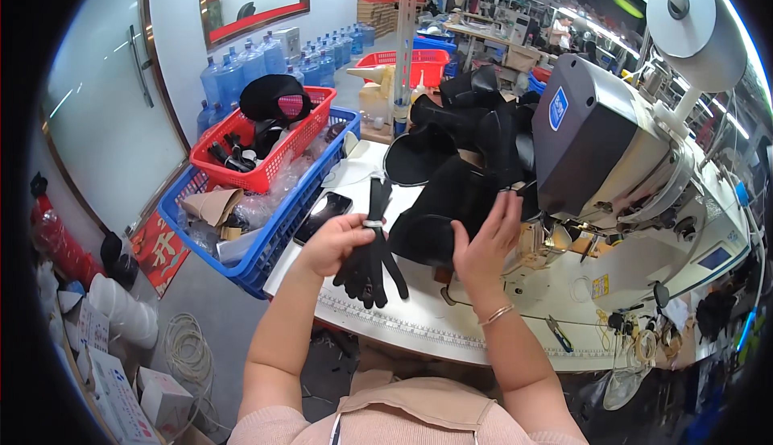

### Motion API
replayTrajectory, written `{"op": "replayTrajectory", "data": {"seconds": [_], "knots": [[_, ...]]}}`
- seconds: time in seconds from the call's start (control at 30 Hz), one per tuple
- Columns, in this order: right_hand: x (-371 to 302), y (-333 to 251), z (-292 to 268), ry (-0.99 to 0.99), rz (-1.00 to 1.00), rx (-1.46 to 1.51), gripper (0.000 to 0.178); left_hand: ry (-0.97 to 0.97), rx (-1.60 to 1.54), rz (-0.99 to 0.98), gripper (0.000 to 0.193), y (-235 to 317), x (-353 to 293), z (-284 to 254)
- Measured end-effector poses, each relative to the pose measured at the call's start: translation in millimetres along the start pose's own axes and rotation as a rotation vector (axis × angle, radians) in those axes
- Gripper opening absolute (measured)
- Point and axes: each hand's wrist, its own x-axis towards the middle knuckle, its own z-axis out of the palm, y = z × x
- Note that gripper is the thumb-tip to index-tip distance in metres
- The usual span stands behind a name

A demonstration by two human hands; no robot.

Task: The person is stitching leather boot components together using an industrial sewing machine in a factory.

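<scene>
Head view: clamps the left grip (336,245) on a bundle of black straps (373,272), just below frame centre, above the worktop (427,308); holds the right grip (487,248) apart, with thumb spread, by black curved pieces (443,199) right of centre.

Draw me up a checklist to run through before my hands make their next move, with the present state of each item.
1. Strap bundle gripped: ok, the left hand pinches it near its pale tie.
2. Right hand holding nothing: ok, it is open beside the black pieces.
3. Right fingertips off the black pieces: cannot tell, they overlap in this view.
4. Black pieces laid out singly: not ok, they are heaped on the white table.
5. Snips apart from the right forearm: ok, they lie on the table to its right.
6. Needle of the sewing machine threaded: cannot tell, too small to make out.
</scene>
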Motion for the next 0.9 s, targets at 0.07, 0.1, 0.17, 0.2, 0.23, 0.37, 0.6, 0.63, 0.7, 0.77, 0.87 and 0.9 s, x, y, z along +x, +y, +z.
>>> {"op": "replayTrajectory", "data": {"seconds": [0.07, 0.1, 0.17, 0.2, 0.23, 0.37, 0.6, 0.63, 0.7, 0.77, 0.87, 0.9], "knots": [[-6.5, -11.8, -9.2, 0.044, -0.262, 0.372, 0.044, 0.056, 0.112, -0.031, 0.031, -11.1, 1.1, 18.7], [-7.8, -18.1, -15.9, -0.084, -0.268, 0.572, 0.032, 0.028, 0.185, 0.002, 0.031, -16.8, 3.2, 24.6], [-12.0, -30.7, -20.6, -0.347, -0.041, 0.786, 0.024, 0.031, 0.352, 0.11, 0.034, -26.8, 2.6, 37.6], [-9.8, -31.0, -20.9, -0.476, 0.022, 0.816, 0.025, 0.015, 0.435, 0.151, 0.038, -28.2, 0.7, 41.8], [-7.5, -31.4, -24.2, -0.548, 0.049, 0.8, 0.026, 0.001, 0.517, 0.196, 0.041, -28.5, -1.7, 44.9], [-14.9, -31.3, -16.9, -0.92, 0.394, 0.94, 0.044, 0.001, 0.506, 0.221, 0.049, -38.7, -9.9, 48.5], [-58.4, 1.7, -9.7, -0.918, 0.456, 0.822, 0.032, -0.125, 0.914, 0.288, 0.055, -27.7, -0.5, 27.3], [-60.3, 15.6, -7.2, -0.94, 0.505, 0.821, 0.031, 0.015, 0.967, 0.288, 0.052, -3.8, 2.7, 11.5], [-64.4, 34.2, -6.9, -0.957, 0.589, 0.861, 0.028, 0.397, 1.031, 0.27, 0.038, 51.0, 7.5, -38.6], [-61.2, 39.8, -14.7, -0.955, 0.725, 0.993, 0.026, 0.832, 1.056, 0.235, 0.032, 108.3, 20.6, -106.7], [-73.1, 46.0, -14.0, -1.006, 0.844, 1.138, 0.027, 1.303, 1.393, 0.287, 0.036, 160.1, 10.2, -258.4], [-79.3, 52.9, -14.7, -1.011, 0.884, 1.11, 0.027, 1.46, 1.374, 0.171, 0.028, 162.5, 25.8, -258.2]]}}
